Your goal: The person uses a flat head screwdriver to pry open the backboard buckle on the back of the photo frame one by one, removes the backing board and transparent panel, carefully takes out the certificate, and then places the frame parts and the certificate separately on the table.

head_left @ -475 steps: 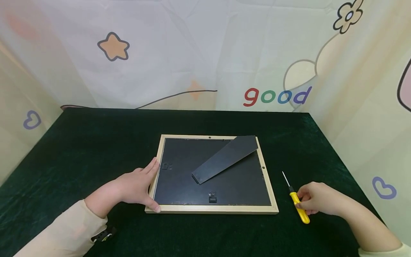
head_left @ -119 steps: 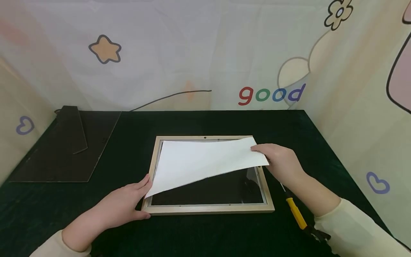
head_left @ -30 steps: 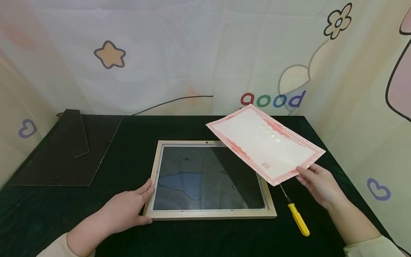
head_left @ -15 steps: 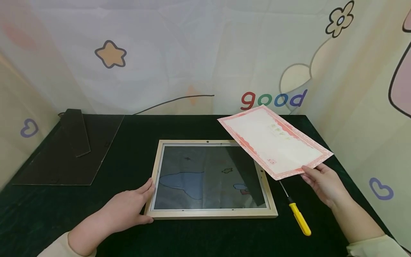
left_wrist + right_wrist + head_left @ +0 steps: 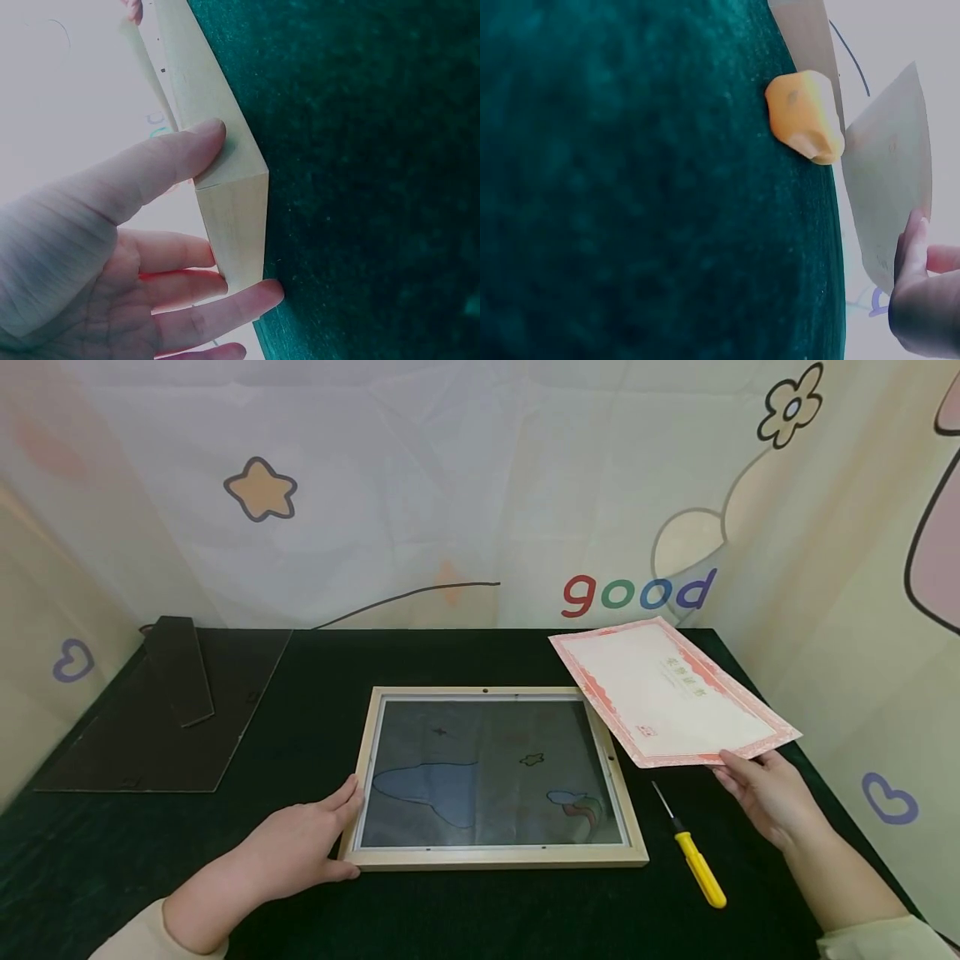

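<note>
In the head view my right hand pinches the near edge of a pink-bordered certificate, thumb on top. The sheet is tilted above the table, its left edge over the right side of a wooden picture frame. The frame lies flat, its clear pane showing reflections. My left hand rests at the frame's near left corner. In the left wrist view the thumb presses one side of that corner, the fairly straight fingers along the other. A yellow-handled screwdriver lies right of the frame, below the certificate.
A black backing board with its stand leg lies at the table's far left. Dark green cloth covers the table. A printed curtain hangs behind and at both sides.
The backing board has gone from the frame to the far left. The right hand has left the screwdriver and lifted the sheet out of the frame, lately moving it right and lower.
</note>
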{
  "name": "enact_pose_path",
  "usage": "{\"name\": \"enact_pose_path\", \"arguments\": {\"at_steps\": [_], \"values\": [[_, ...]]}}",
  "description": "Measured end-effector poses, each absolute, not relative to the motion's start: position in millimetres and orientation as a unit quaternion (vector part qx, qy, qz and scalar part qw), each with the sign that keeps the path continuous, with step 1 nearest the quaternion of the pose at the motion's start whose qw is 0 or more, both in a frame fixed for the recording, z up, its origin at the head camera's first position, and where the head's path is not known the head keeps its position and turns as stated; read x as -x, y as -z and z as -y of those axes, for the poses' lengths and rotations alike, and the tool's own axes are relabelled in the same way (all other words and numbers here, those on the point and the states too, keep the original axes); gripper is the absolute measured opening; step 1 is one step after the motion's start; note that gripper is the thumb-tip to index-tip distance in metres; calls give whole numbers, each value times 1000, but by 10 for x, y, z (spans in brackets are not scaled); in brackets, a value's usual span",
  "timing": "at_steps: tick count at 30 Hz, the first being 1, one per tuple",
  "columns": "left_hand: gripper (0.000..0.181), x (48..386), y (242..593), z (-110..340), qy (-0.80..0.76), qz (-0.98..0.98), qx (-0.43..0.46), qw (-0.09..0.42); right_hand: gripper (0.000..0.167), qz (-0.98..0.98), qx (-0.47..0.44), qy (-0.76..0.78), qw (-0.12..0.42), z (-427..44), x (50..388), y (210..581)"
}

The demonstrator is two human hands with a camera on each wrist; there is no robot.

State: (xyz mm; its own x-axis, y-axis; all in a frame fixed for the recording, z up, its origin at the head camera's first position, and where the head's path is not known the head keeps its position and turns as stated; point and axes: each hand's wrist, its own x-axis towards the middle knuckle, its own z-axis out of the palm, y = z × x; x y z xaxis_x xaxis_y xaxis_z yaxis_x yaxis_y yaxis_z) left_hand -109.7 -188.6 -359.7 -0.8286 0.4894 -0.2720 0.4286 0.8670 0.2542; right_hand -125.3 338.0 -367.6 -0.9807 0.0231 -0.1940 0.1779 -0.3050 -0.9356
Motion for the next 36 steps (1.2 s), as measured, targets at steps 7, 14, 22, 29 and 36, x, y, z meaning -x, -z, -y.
{"name": "enact_pose_path", "arguments": {"at_steps": [7,14,22,29,36], "values": [[85,1097,3608,1894,-91,-952,-246,159,36,-559,-96,823,43,-3404,1239,3673],[84,1087,3589,1893,-97,-951,-245,162,44,-546,-107,830,27,-3451,1234,3706],[83,1093,3588,1884,-93,-952,-241,164,45,-529,-114,841,25,-3513,1244,3751],[83,1093,3586,1881,-91,-952,-242,162,44,-528,-127,839,32,-3539,1272,3747],[83,1087,3582,1885,-92,-953,-240,160,40,-523,-144,839,43,-3552,1340,3708]]}}
